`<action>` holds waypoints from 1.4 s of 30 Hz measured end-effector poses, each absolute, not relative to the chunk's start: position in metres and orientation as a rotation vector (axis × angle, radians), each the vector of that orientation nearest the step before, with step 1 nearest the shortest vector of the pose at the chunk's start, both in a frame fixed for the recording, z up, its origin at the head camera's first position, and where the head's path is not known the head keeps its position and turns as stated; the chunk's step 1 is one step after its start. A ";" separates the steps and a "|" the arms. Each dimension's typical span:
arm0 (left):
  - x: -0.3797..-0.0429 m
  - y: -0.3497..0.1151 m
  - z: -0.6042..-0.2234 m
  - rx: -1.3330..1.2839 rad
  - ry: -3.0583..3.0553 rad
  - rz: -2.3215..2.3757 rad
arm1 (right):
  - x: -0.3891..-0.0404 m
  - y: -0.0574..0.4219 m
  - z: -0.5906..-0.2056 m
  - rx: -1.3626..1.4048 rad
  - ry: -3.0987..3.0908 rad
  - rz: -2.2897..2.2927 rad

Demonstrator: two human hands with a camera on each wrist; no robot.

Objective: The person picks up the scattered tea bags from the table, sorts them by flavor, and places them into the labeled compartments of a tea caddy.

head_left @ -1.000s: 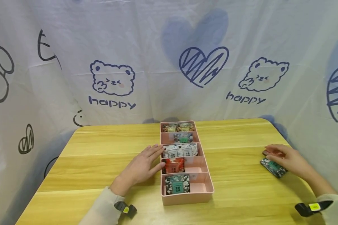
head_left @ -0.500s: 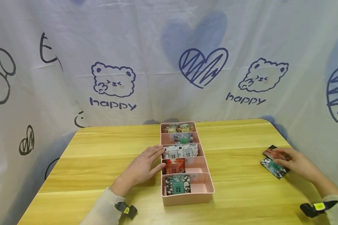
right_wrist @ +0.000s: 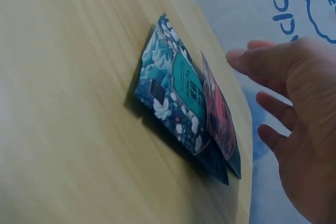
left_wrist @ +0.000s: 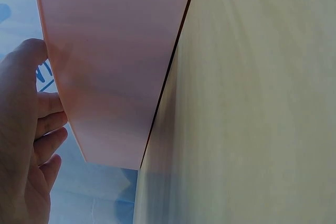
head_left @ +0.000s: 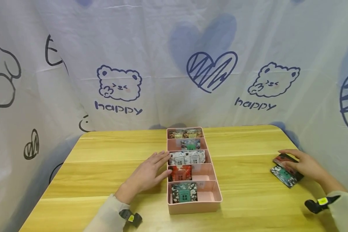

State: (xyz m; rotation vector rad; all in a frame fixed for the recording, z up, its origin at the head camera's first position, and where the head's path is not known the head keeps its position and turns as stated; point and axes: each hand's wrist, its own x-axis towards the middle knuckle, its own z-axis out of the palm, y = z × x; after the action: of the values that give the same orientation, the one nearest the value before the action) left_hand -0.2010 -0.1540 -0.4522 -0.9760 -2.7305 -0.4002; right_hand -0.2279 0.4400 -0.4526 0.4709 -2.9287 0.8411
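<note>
My right hand (head_left: pixel 308 166) is over two tea sachets on the right of the table, its thumb and fingers loosely bent and apart. One sachet is dark red (right_wrist: pixel 219 109). The other, floral sachet has a teal label (right_wrist: pixel 173 85) and lies nearer me, partly overlapping the red one. In the right wrist view, a gap shows between the fingertips and both sachets. My left hand (head_left: pixel 146 172) has its fingers extended, fingertips at the left rim of a long pink divided box (head_left: pixel 194 207); the left wrist view shows them along the upper edge of its wall (left_wrist: pixel 115 66).
The box's compartments hold, from the front, a teal-label floral sachet (head_left: pixel 184 193), a red sachet (head_left: pixel 180 174), white sachets (head_left: pixel 194 158), a green-label sachet (head_left: pixel 190 145) and yellow-label sachets (head_left: pixel 192 133). A printed curtain (head_left: pixel 162 64) hangs behind the wooden table (head_left: pixel 110 158).
My right hand has drawn back and lifted slightly, uncovering more of the red sachet that its fingers covered a second ago. The left hand stays at the box.
</note>
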 end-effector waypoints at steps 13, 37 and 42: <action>-0.199 -0.152 -0.451 -0.976 -2.737 -0.403 | -0.239 0.446 -0.456 0.549 -2.987 0.692; -0.199 -0.153 -0.451 -0.959 -2.751 -0.420 | -0.239 0.421 -0.452 0.494 -3.118 0.694; -0.199 -0.154 -0.451 -0.962 -2.744 -0.413 | -0.239 0.415 -0.446 0.537 -3.107 0.791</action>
State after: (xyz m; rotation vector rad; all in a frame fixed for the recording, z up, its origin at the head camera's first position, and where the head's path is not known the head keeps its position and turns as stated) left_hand -0.1992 -0.1536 -0.4510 -0.9622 -2.7440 -0.4134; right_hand -0.2386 0.4146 -0.4461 0.5373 -3.1069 0.7908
